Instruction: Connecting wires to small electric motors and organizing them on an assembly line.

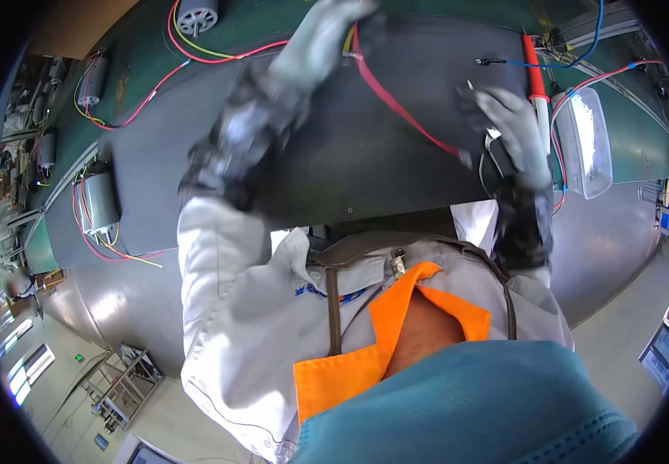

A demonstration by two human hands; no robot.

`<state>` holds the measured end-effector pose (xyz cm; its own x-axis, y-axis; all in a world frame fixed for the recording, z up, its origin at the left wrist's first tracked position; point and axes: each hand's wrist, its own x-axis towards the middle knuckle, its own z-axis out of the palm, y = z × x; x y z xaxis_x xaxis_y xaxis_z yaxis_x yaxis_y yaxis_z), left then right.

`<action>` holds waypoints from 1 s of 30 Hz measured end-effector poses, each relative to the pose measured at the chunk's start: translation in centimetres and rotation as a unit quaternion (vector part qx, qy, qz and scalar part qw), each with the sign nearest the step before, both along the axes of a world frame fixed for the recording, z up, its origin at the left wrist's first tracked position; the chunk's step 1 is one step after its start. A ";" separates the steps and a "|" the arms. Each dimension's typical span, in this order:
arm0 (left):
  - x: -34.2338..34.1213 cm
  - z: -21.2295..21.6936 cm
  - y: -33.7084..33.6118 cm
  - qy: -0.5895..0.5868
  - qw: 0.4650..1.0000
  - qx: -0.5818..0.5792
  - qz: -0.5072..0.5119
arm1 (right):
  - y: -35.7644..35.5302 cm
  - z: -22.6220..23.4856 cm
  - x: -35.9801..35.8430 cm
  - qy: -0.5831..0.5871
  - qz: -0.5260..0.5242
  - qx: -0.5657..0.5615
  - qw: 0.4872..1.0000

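Both my hands wear pale gloves, and dark sleeve covers wrap my forearms. At the far middle of the dark mat, my left hand is closed on red and yellow wires; its fingertips are blurred. From there a red wire runs slantwise toward my right hand, ending close to it. My right hand is closed, with a thin metal tip sticking out beyond the fingers and a shiny metal piece below them. What kind of tool this is, I cannot make out.
Motors with red and yellow leads stand at the far left, left and near left. Right of my right hand are a red-and-white pen-like tool, a blue lead with a clip and a clear plastic box holding white pieces.
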<state>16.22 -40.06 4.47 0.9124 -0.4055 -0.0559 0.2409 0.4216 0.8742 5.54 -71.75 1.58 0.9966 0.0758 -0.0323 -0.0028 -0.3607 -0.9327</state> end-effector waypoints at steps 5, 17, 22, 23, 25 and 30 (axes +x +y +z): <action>-11.1 -0.8 4.7 0.061 0.993 0.085 -0.057 | -6.3 2.9 -1.9 -0.074 -0.236 0.154 0.957; -16.6 -1.9 6.1 0.029 0.888 0.263 -0.376 | 5.3 -0.4 -2.9 -0.117 0.415 -0.134 0.892; -12.9 -1.0 -0.4 0.048 0.993 0.081 -0.067 | 5.8 3.8 -5.2 -0.048 0.102 0.119 0.986; -11.7 -1.2 -2.3 0.050 0.997 0.052 -0.020 | 6.0 3.5 -5.8 -0.119 0.047 0.149 0.980; -10.8 -1.0 -4.6 0.050 0.998 0.025 0.032 | 6.2 3.1 -6.7 -0.136 -0.029 0.107 0.984; -10.6 -0.6 -7.5 0.028 0.994 0.048 0.097 | 7.3 1.8 -7.6 -0.191 -0.157 0.083 0.965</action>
<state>5.63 -47.61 3.83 0.9675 -0.2117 -0.1387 0.2121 0.3795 0.9005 -2.08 -64.48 3.39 0.9079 -0.2596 0.3291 0.2684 -0.2431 -0.9321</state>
